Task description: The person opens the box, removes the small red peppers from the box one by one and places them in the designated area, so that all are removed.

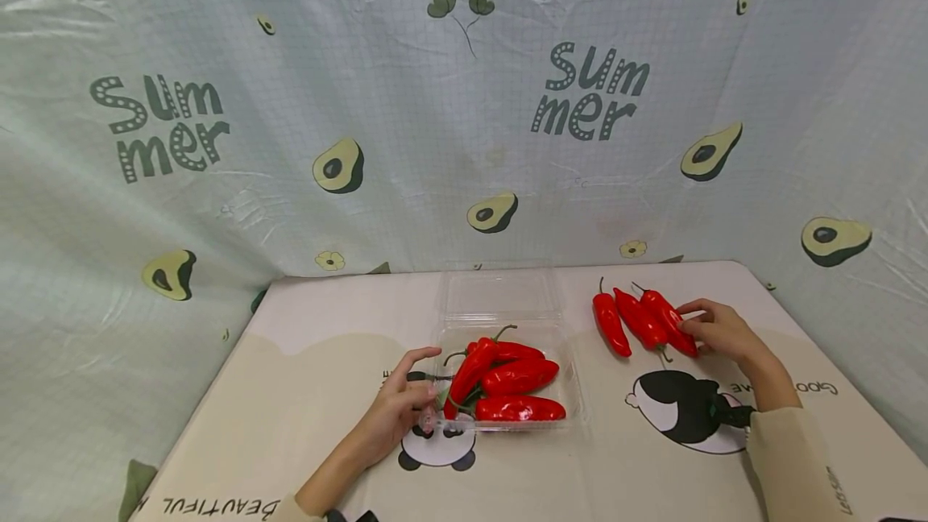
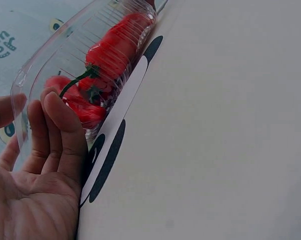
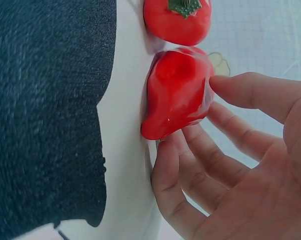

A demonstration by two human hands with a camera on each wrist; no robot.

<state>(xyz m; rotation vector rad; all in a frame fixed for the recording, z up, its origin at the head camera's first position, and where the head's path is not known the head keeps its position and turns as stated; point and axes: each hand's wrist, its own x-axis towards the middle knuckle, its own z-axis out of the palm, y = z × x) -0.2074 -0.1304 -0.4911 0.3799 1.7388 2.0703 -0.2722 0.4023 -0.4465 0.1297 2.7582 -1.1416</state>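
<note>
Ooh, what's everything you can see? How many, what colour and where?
Backdrop: one, pale, at the back
Avocado prints: several, green, on backdrop
SUMMER words: two, dark green, on backdrop
Table: one, pale, in front
Cartoon prints: several, mostly black and white, on table
Box: one, clear, mid-table, lid open
Boxed peppers: at least four, red, inside
Loose peppers: three, red, right of box
Sleeves: two, beige, near the bottom
Left hand: one, at the box's left
Right hand: one, touching the rightmost loose pepper

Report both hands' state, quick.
Left hand: touching the side of the clear plastic container; can't tell if it grips.
Right hand: closed around the rightmost red chili pepper.
</note>
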